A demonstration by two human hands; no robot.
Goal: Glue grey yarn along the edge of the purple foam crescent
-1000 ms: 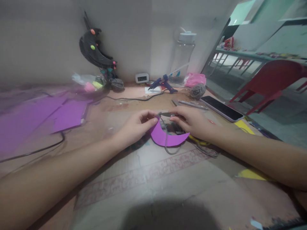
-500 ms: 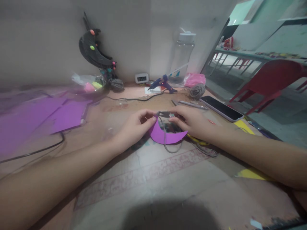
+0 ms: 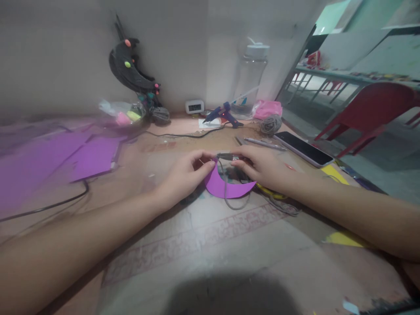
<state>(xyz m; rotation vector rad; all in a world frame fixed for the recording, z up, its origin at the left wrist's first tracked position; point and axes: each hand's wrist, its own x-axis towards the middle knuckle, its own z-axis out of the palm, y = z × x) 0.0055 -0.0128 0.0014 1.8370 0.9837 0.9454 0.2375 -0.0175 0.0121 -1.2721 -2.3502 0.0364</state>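
Between the thumb and fingers of my left hand (image 3: 192, 173) is the upper tip of a purple paper crescent (image 3: 226, 189). A strand of grey yarn (image 3: 225, 192) hangs in a loop across the crescent from that same tip. My right hand (image 3: 257, 164) is closed around a small pair of scissors (image 3: 225, 156), its dark blades together and pointing left at the tip of the crescent. The scissors' handles are mostly hidden by my fingers. Under my right wrist lie a yellow piece (image 3: 277, 195) and loose grey yarn ends (image 3: 288, 210).
Purple sheets (image 3: 95, 157) and a black cord (image 3: 78, 192) lie to the left. Behind my hands are a blue glue gun (image 3: 223, 114), a small clock (image 3: 194, 106), a clear bottle (image 3: 251, 78) and a yarn ball (image 3: 271, 125). A phone (image 3: 305, 148) rests at right; a dark crescent ornament (image 3: 127, 65) stands at back left.
The scissor blades, parted half a second ago, have come together by the crescent's tip. Both hands stay in almost the same place.
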